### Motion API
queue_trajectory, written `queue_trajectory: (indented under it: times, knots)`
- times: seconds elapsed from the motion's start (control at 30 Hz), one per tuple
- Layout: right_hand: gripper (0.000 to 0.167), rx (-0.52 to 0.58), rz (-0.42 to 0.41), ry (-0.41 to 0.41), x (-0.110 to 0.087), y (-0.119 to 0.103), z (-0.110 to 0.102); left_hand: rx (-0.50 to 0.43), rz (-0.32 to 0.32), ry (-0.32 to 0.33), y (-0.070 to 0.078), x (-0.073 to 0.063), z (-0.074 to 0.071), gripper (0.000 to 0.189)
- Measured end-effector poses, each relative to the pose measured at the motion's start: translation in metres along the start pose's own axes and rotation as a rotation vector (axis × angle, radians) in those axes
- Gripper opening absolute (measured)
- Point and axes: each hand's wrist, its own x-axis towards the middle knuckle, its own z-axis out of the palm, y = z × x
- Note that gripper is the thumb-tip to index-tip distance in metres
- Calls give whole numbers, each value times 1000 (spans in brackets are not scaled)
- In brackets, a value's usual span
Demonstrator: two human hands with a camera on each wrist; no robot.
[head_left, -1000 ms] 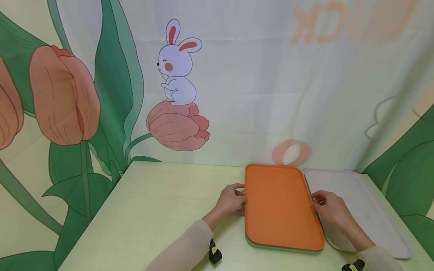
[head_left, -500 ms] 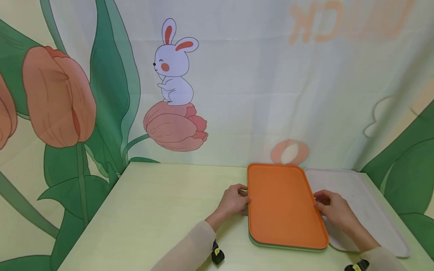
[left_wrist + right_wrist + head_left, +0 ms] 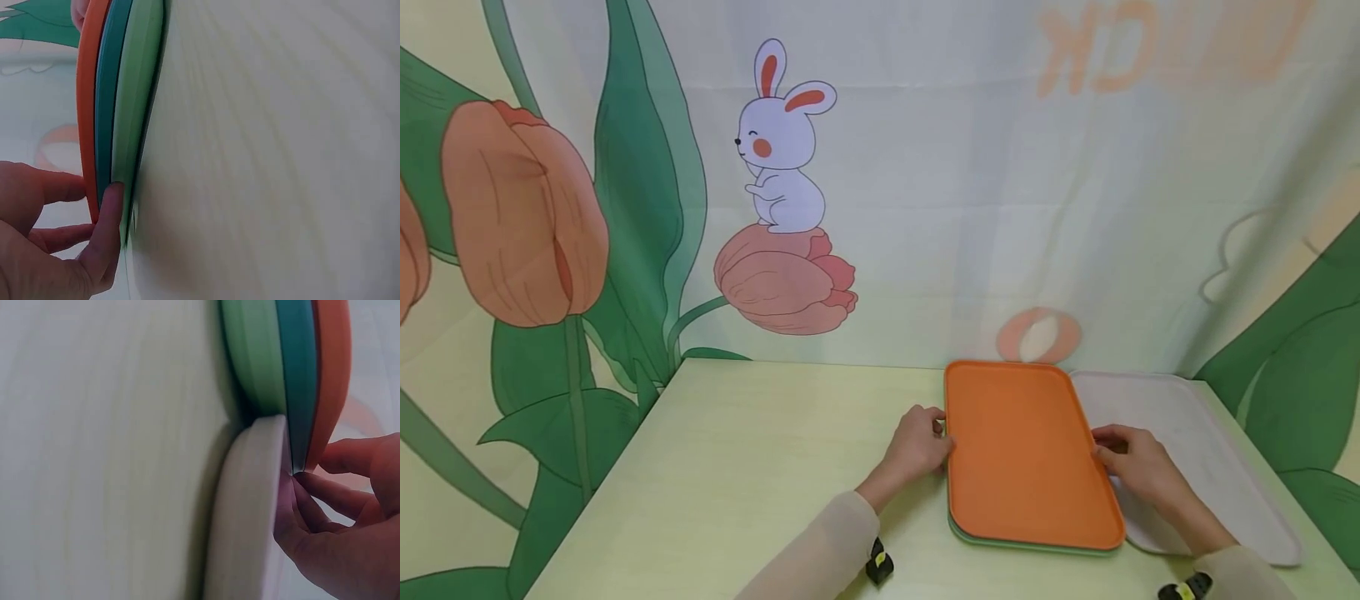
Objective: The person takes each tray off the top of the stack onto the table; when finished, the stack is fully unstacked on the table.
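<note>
The grip of the left hand (image 3: pixel 916 443) is on the left side of a stack of trays (image 3: pixel 1030 467), holding its edge. One finger touches the orange rim, and another lies flat along the sides below it. The grip of the right hand (image 3: pixel 1142 468) pinches the right side of the same stack. Its fingertips are on the orange and blue-green edges, and its other fingers reach behind the rim of a pale tray (image 3: pixel 1202 458).

The stack is toward the right part of the table (image 3: pixel 752 450), with its far end near the cloth. It has three colors. The orange tray (image 3: pixel 87 100) is on top, the blue-green tray (image 3: pixel 112 81) is in the middle, and the light green tray (image 3: pixel 138 75) is at the bottom. The pale tray lies right beside the stack, on its right. Its edge meets the light green tray, but I can't tell if one goes a bit under the other.

Both arms have light sleeves (image 3: pixel 820 546). A small black thing with yellow on it (image 3: pixel 880 564) is at the left wrist.

Behind the table is a pale cloth (image 3: pixel 940 192). It shows a white bunny (image 3: pixel 790 196) sitting on a pink flower (image 3: pixel 782 287), and a big tulip (image 3: pixel 523 225) with green leaves (image 3: pixel 640 150).
</note>
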Motion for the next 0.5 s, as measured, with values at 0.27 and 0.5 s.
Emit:
queue_trajectory:
  times: [0.27, 0.5]
  knots:
    - [41, 13, -2, -19, 1, 0, -1, 43, 36, 69, 0, 0, 2, 23]
    - [42, 43, 12, -36, 1, -1, -3, -255, -4, 46, -1, -3, 1, 48]
